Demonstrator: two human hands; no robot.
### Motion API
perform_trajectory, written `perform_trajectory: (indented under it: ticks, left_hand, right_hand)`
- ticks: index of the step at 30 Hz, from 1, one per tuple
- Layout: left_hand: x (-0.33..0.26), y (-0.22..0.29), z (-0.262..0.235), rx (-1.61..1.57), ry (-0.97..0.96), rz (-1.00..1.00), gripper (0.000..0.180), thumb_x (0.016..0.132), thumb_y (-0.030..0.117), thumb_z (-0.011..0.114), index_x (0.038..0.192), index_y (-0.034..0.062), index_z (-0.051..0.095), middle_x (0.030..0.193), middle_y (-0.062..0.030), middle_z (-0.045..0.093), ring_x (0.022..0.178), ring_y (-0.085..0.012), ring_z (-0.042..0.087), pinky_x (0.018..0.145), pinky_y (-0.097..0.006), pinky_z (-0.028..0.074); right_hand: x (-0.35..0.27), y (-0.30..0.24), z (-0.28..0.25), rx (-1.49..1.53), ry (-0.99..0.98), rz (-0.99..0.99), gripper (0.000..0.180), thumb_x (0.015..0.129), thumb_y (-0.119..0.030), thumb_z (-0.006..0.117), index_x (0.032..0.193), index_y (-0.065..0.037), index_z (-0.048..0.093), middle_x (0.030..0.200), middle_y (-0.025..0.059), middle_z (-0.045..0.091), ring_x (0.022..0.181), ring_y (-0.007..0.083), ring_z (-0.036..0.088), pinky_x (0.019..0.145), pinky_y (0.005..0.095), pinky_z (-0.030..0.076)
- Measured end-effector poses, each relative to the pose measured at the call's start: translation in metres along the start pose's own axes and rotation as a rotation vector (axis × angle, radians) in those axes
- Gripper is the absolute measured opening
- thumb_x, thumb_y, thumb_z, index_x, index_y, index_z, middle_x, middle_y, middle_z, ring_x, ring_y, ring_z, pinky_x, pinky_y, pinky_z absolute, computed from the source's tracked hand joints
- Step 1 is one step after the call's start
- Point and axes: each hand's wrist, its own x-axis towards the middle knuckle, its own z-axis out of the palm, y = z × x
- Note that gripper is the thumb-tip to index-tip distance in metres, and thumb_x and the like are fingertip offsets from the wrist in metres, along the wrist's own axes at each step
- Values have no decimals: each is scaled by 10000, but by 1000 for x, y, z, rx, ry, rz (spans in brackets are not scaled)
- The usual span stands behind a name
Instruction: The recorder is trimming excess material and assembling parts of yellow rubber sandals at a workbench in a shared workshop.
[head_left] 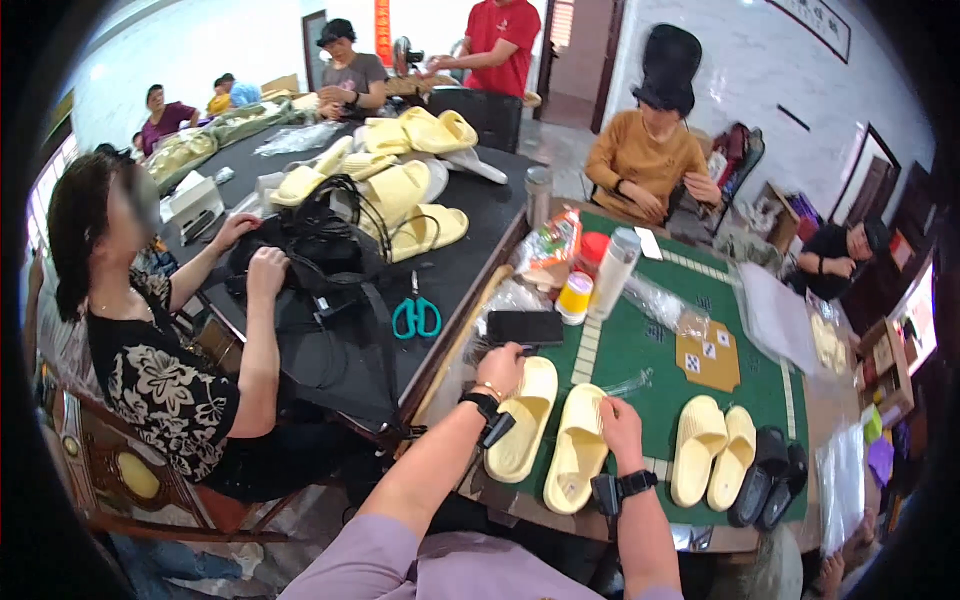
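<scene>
A pair of cream-yellow slide slippers lies in front of me on a green mat, toes pointing away. My left hand [500, 370] rests at the upper left edge of the left slipper [515, 447], its fingers bent against the strap. Beside it, my right hand [621, 425] grips the right side of the right slipper [567, 478] near the strap. Parts of the fingers on both hands are hidden from view. To the right lie a second cream pair [697, 460] and a pair of black slides [757, 480].
Beyond the slippers stand a black phone [525, 328], a yellow-labelled tub [574, 298] and a tall bottle [615, 270]. Teal scissors [416, 318] lie on the black table at left, near piled slippers [395, 200]. A person [150, 370] handles black straps [310, 255] there. Others sit around.
</scene>
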Motion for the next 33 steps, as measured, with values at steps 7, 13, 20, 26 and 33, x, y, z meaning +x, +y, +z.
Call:
perform_trajectory:
  ticks: [7, 13, 20, 26, 33]
  left_hand:
    - [-4, 2, 2, 33, -100, -76, 190, 825, 210, 602, 878, 99, 746, 875, -183, 691, 839, -363, 671, 783, -441, 542]
    - [-29, 9, 1, 65, -97, 9, 169, 813, 175, 614, 891, 106, 747, 886, -156, 706, 842, -337, 681, 777, -441, 543]
    - [-46, 10, -3, 43, -25, 140, 144, 851, 147, 596, 890, 70, 711, 899, -139, 681, 886, -334, 645, 791, -435, 522]
    - [-54, 31, -16, -93, 45, 218, 111, 866, 112, 586, 935, 57, 653, 867, -145, 678, 834, -347, 649, 737, -438, 525]
    - [-50, 39, -5, -583, -163, 29, 139, 842, 66, 663, 961, -1, 637, 786, -89, 673, 749, -156, 649, 697, -306, 525]
  right_hand:
    - [-4, 8, 12, 49, 47, 49, 323, 900, -260, 558, 974, 21, 698, 887, 226, 686, 822, 360, 667, 760, 420, 512]
    - [-13, 12, 9, -1, 86, 5, 281, 891, -203, 544, 959, 22, 698, 920, 220, 686, 865, 361, 657, 805, 429, 504]
    - [-21, 17, 7, -51, 47, -83, 273, 880, -136, 559, 1090, 2, 665, 1075, 175, 664, 990, 358, 595, 928, 433, 447]
    - [-14, 2, 3, -68, 138, -175, 250, 844, -92, 635, 1066, 19, 672, 1018, 161, 684, 929, 253, 651, 827, 362, 514]
    - [-2, -27, 27, 467, 4, -108, 150, 861, -77, 659, 986, 5, 658, 826, 49, 673, 744, 105, 602, 684, 255, 493]
